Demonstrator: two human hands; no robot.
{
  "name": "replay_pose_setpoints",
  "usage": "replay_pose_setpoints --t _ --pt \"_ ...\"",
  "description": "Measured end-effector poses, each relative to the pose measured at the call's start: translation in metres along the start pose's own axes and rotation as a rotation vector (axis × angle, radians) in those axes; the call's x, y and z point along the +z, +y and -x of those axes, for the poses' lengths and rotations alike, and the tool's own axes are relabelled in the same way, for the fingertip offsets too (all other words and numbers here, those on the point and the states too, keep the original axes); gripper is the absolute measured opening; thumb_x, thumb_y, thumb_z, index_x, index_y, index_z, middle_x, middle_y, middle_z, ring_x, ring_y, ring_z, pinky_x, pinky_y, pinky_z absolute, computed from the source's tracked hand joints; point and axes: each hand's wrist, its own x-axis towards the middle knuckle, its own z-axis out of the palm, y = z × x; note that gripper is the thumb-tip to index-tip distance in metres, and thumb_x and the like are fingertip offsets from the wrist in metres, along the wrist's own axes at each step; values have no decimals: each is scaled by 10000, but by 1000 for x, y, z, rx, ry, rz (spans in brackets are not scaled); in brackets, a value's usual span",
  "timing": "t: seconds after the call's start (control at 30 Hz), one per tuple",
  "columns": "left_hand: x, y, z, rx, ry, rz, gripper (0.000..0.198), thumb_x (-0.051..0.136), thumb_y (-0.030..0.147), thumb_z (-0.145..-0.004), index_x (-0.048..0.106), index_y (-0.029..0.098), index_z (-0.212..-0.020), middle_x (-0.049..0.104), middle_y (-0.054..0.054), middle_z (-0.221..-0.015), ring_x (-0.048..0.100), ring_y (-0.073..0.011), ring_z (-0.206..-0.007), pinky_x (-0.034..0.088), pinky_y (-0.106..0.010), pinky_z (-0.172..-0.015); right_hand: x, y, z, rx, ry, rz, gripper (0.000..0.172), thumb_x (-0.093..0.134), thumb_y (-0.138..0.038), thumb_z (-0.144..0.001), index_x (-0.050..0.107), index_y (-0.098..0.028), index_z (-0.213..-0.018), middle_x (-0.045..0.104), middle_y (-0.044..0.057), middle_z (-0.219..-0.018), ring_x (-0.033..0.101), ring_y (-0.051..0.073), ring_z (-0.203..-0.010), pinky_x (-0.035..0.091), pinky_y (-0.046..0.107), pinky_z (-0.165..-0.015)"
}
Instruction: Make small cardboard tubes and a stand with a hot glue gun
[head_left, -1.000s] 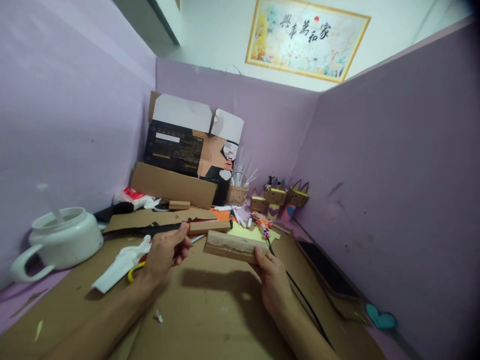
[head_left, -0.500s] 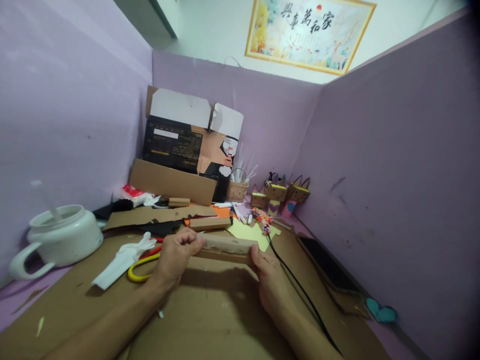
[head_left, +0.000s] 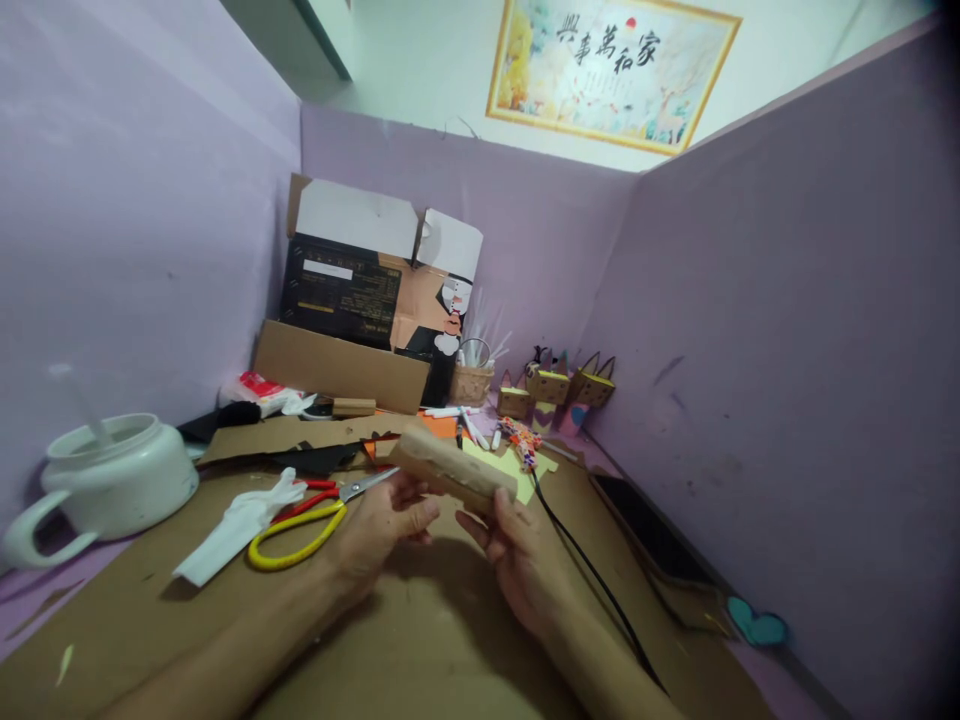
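Soft, dim light; stretched edges.

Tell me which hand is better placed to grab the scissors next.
Left, probably: the left hand is close beside the scissors, while the right hand is farther off and grips one end of the cardboard piece. I can't tell whether the left touches that piece.

Matt cardboard piece [head_left: 453,470], smooth glossy pot [head_left: 131,490], metal scissor blades [head_left: 367,484], plastic-looking handles [head_left: 281,564]

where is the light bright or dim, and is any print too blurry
Head view: white wall brightest, at the top, right purple partition dim; head view: soft shadow on the cardboard sheet between left hand and right hand; head view: small print on the black-panelled box too blurry to read.
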Motion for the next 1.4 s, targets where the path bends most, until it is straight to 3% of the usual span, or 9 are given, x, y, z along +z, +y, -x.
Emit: replay_pose_setpoints --t 0.17,0.33,0.43,0.53,0.7,0.87,0.97,1.13,1.4 --pt "4 2 5 -36 -144 218 331 717 240 -656 641 168 -970 658 -82 -989 600 -235 -887 461 -360 -802 8 8 12 177 -317 20 312 621 -386 -770 664 -169 -990 658 100 -1028 600 213 -938 472 367 -817" --pt "-9 18 1 52 17 384 298 746 232 -622 646 185 -899 687 -32 -903 598 -211 -886 456 -305 -801 1 8 15 229 -403 6 463 727 -289 -678 595 -250 -1120 514 82 -1272 617 196 -931 506 337 -766" --pt "-7 19 2 28 40 366 305 772 263 -589 652 166 -853 689 -25 -816 602 -197 -829 457 -275 -760 -2 6 17 306 -469 -6 502 697 -320 -710 535 -230 -1176 651 102 -1044 662 137 -645 533 258 -559" --pt "5 11 9 -6 -96 297 331 752 300 -623 650 150 -900 688 -54 -817 611 -210 -801 447 -295 -771 0 4 19 397 -535 -38 558 648 -449 -724 483 -196 -1193 704 65 -798 594 95 -388 495 212 -416" --pt "14 3 14 -72 -223 297 279 706 316 -673 655 167 -904 686 -81 -826 622 -239 -771 466 -341 -729 7 1 21 577 -480 0 711 434 -666 -748 418 -168 -1256 703 37 -661 539 89 -292 426 168 -323" --pt "11 14 4 -8 -262 470 374 722 264 -657 623 211 -1014 659 -81 -1076 577 -278 -1021 388 -403 -936 4 3 17 626 -479 -35 696 350 -646 -804 366 -171 -1313 656 -1 -516 509 91 -257 427 163 -310" --pt "16 17 -1 32 -314 598 306 703 286 -684 624 196 -965 678 -77 -1023 583 -283 -1017 365 -460 -962 3 10 17 599 -527 -90 661 375 -623 -807 405 -175 -1291 687 21 -580 514 83 -264 411 146 -296" --pt "25 13 -1 47 -322 662 266 706 360 -681 612 187 -860 691 -31 -806 640 -196 -818 441 -360 -883 13 29 26 504 -553 -172 734 423 -683 -736 490 -134 -1220 693 52 -599 416 50 -220 272 115 -240" --pt "26 12 9 53 -239 502 255 703 331 -694 626 175 -879 710 -63 -873 664 -201 -793 502 -301 -753 9 29 36 499 -505 32 710 457 -691 -718 572 -98 -1089 583 -5 -391 418 67 -231 304 128 -287"
